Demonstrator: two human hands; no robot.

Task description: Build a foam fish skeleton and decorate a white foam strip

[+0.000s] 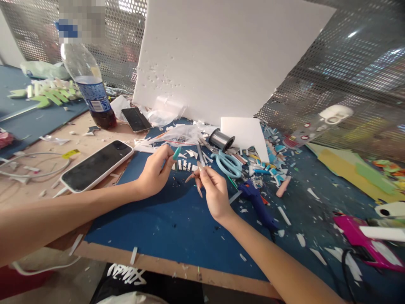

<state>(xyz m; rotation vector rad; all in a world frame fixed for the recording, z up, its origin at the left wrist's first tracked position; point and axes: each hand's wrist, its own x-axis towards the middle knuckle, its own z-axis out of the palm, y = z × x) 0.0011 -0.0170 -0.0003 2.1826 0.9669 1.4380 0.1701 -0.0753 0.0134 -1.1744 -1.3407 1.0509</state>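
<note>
My left hand (155,171) is closed round a teal pen-like tool (176,153), whose tip points up and to the right. My right hand (212,189) is pinched round a thin grey stick-like tool (200,155) that points away from me. Both hands hover over the blue cutting mat (177,223), close together. A row of small white foam pieces (185,166) lies on the mat between and just beyond the fingertips.
Light blue scissors (228,164), a wire spool (221,139) and a blue glue gun (257,202) lie to the right. A white phone (96,164), a second phone (136,119) and a cola bottle (90,86) are left. A foam board (221,55) stands behind. Scraps litter the mat.
</note>
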